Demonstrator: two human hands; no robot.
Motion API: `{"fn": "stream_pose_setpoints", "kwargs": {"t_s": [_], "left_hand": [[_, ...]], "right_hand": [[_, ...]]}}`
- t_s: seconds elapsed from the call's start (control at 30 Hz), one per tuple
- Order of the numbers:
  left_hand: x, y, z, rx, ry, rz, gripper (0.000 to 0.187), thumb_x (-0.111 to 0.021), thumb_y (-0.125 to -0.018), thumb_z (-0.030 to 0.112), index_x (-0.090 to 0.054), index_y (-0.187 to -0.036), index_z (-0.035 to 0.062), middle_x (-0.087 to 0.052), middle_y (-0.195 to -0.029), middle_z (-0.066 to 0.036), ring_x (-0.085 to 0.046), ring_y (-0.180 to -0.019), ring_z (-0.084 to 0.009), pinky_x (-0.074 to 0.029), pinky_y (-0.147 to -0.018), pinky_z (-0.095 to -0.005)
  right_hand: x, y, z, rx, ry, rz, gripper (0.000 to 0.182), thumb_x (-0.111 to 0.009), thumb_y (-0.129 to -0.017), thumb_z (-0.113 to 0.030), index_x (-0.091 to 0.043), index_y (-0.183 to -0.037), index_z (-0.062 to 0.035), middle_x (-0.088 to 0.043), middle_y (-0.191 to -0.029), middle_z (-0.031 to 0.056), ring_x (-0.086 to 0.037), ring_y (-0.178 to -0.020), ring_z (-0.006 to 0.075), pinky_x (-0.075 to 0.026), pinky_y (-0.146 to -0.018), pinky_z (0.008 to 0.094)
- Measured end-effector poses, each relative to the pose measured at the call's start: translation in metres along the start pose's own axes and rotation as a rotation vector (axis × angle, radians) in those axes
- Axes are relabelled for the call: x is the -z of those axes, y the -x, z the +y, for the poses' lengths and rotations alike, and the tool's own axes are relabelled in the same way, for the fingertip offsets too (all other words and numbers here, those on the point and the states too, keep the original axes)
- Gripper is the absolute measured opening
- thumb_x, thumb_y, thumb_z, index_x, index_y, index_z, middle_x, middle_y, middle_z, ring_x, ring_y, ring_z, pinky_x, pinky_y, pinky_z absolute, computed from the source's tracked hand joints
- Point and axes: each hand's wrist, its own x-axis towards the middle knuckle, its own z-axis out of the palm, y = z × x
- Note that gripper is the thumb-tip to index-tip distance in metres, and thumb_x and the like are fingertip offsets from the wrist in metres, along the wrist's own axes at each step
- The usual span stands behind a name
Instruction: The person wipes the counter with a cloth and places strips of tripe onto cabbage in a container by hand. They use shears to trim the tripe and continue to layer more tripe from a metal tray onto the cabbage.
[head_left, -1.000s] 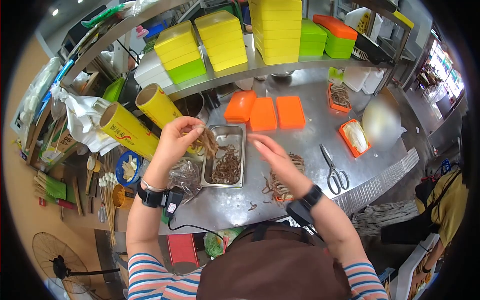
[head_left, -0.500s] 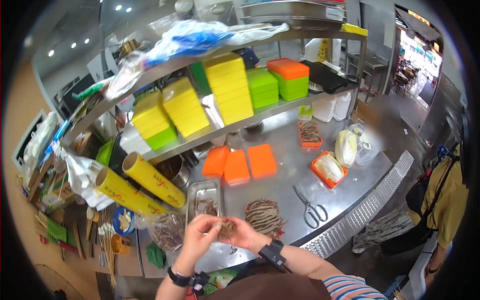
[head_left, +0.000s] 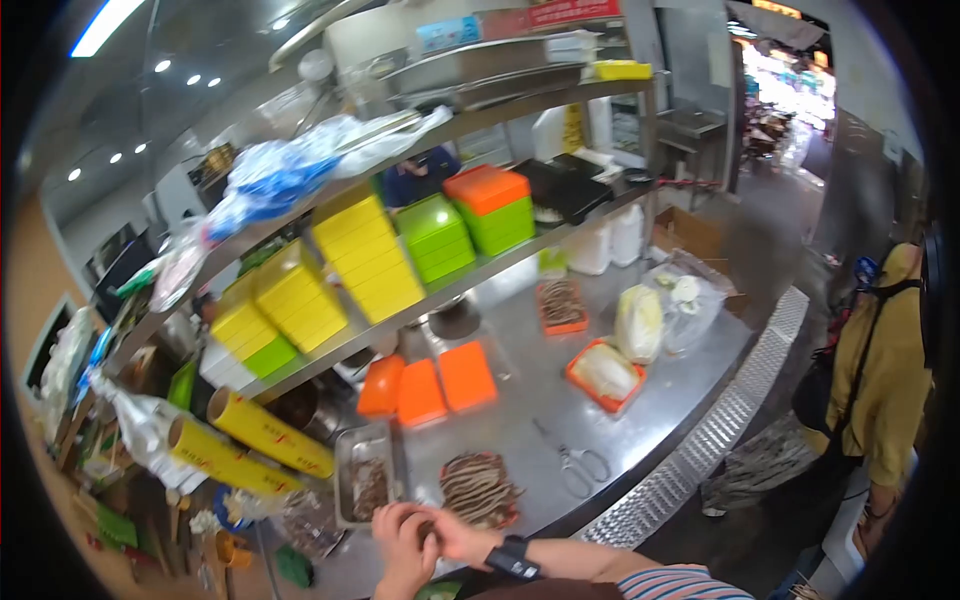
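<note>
Brown stringy strips (head_left: pixel 428 527) between both hands

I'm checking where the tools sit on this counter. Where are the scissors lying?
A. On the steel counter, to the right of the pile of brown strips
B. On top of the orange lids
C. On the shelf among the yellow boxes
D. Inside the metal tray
A: the scissors lie flat on the bare steel counter, just right of the pile of brown strips, apart from the metal tray and the orange lids.
</note>
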Motion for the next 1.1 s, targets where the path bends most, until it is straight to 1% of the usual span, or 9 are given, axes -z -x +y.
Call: {"fn": "stream_pose_setpoints", "kwargs": {"t_s": [0.07,0.13,0.17,0.4,0.6,0.8,0.83,1.0,1.1], "left_hand": [[-0.002,-0.001,0.005,-0.056,-0.194,-0.002,0.034,-0.051,-0.087,0.030,-0.063,-0.109,0.0085,-0.050,-0.125,-0.019,-0.043,-0.123,-0.0402,-0.027,-0.105,-0.0571],[0.017,-0.008,0.019,-0.149,-0.336,-0.012,0.030,-0.057,-0.088,0.023,-0.064,-0.112,0.0064,-0.059,-0.117,-0.017,-0.049,-0.122,-0.0365,-0.029,-0.106,-0.0564],[0.013,0.001,0.015,-0.102,-0.247,-0.113,0.037,-0.050,-0.091,0.029,-0.061,-0.118,0.0064,-0.053,-0.129,-0.017,-0.037,-0.134,-0.0389,-0.015,-0.110,-0.0621],[0.060,0.055,0.003,-0.100,-0.436,-0.128,0.042,-0.049,-0.091,0.031,-0.058,-0.122,0.0033,-0.051,-0.136,-0.014,-0.035,-0.135,-0.0397,-0.014,-0.110,-0.0642],[0.129,0.113,-0.022,0.072,-0.540,-0.193,0.046,-0.055,-0.084,0.032,-0.059,-0.126,0.0135,-0.042,-0.144,-0.015,-0.028,-0.139,-0.0399,-0.015,-0.108,-0.0671],[0.181,0.180,-0.042,0.124,-0.436,-0.341,0.046,-0.050,-0.092,0.033,-0.054,-0.130,0.0076,-0.046,-0.136,-0.019,-0.036,-0.132,-0.0393,-0.023,-0.108,-0.0607],[0.172,0.199,-0.056,0.171,-0.310,-0.222,0.043,-0.041,-0.091,0.038,-0.064,-0.112,0.0088,-0.050,-0.129,-0.017,-0.041,-0.127,-0.0412,-0.024,-0.107,-0.0595],[0.200,0.214,-0.062,0.222,-0.183,-0.050,0.042,-0.041,-0.089,0.036,-0.066,-0.110,0.0088,-0.055,-0.123,-0.015,-0.045,-0.123,-0.0373,-0.025,-0.106,-0.0581],[0.207,0.222,-0.080,0.226,-0.077,-0.023,0.040,-0.037,-0.093,0.031,-0.066,-0.091,0.0031,-0.063,-0.094,-0.016,-0.060,-0.094,-0.0355,-0.042,-0.088,-0.0489]], "right_hand": [[-0.010,0.008,0.022,0.175,0.192,0.081,0.024,-0.050,-0.097,-0.028,-0.063,-0.108,-0.0105,-0.065,-0.108,0.0028,-0.062,-0.102,0.0177,-0.051,-0.090,0.0322],[-0.029,0.002,0.031,0.035,-0.129,0.186,0.020,-0.051,-0.096,-0.028,-0.062,-0.105,-0.0139,-0.066,-0.089,0.0029,-0.065,-0.080,0.0155,-0.055,-0.068,0.0293],[-0.028,0.003,0.040,-0.015,-0.150,0.187,0.019,-0.051,-0.095,-0.027,-0.062,-0.104,-0.0141,-0.065,-0.088,0.0026,-0.064,-0.078,0.0152,-0.054,-0.066,0.0292],[-0.017,-0.005,0.095,-0.161,-0.009,0.115,0.010,-0.053,-0.090,-0.022,-0.060,-0.094,-0.0155,-0.060,-0.078,0.0007,-0.058,-0.067,0.0136,-0.048,-0.057,0.0284],[-0.011,-0.026,0.170,-0.374,0.173,0.063,0.004,-0.055,-0.085,-0.017,-0.059,-0.085,-0.0166,-0.056,-0.070,-0.0010,-0.053,-0.057,0.0123,-0.043,-0.048,0.0277],[-0.004,-0.053,0.253,-0.596,0.408,-0.069,0.006,-0.057,-0.081,-0.013,-0.057,-0.077,-0.0178,-0.052,-0.061,-0.0026,-0.048,-0.047,0.0109,-0.038,-0.040,0.0270],[0.000,-0.059,0.279,-0.522,0.485,0.067,0.011,-0.056,-0.087,-0.024,-0.053,-0.076,-0.0212,-0.044,-0.051,-0.0080,-0.035,-0.033,0.0058,-0.019,-0.030,0.0213],[-0.038,-0.070,0.314,-0.338,0.878,0.080,0.029,-0.051,-0.084,-0.046,-0.050,-0.070,-0.0200,-0.045,-0.054,-0.0002,-0.042,-0.041,0.0131,-0.026,-0.036,0.0279],[-0.068,-0.066,0.318,-0.361,0.944,0.191,0.034,-0.050,-0.083,-0.048,-0.050,-0.069,-0.0178,-0.047,-0.055,0.0016,-0.043,-0.041,0.0153,-0.026,-0.036,0.0292]]}}
